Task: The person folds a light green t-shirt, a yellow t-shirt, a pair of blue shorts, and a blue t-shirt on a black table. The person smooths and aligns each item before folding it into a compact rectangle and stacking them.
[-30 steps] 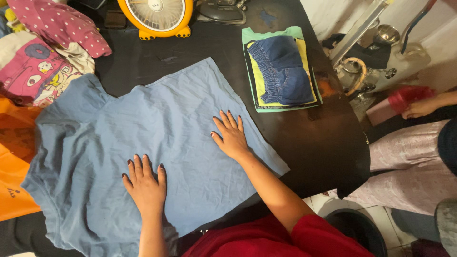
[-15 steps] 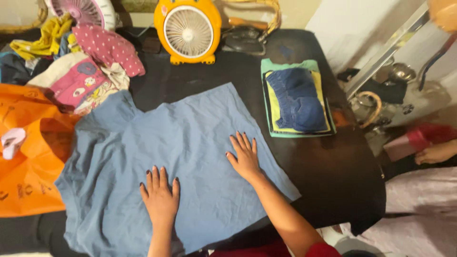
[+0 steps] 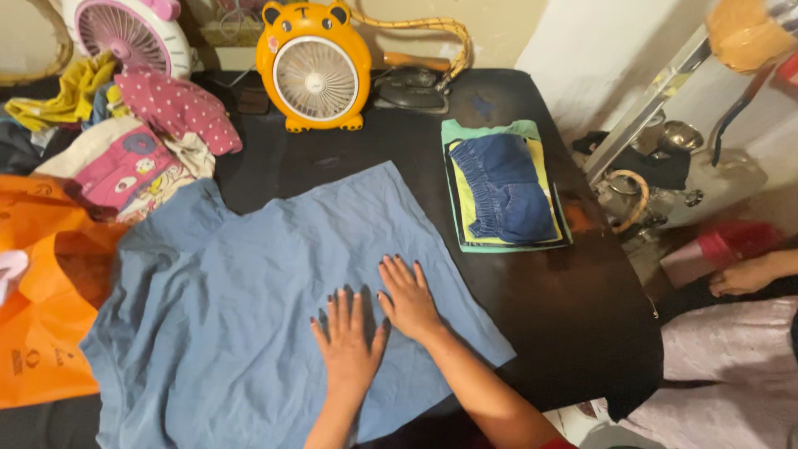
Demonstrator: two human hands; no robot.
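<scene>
Blue shirt (image 3: 249,324), wrinkled, spread flat across frame centre and lower left; left hand (image 3: 349,345) and right hand (image 3: 409,301) press it open-palmed, side by side, grasping nothing.

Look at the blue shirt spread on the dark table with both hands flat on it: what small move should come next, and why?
Probably sweep both hands outward to smooth the cloth. The left hand and right hand lie flat, side by side, mid blue shirt, which shows creases around them and lies spread open, unfolded.
</scene>
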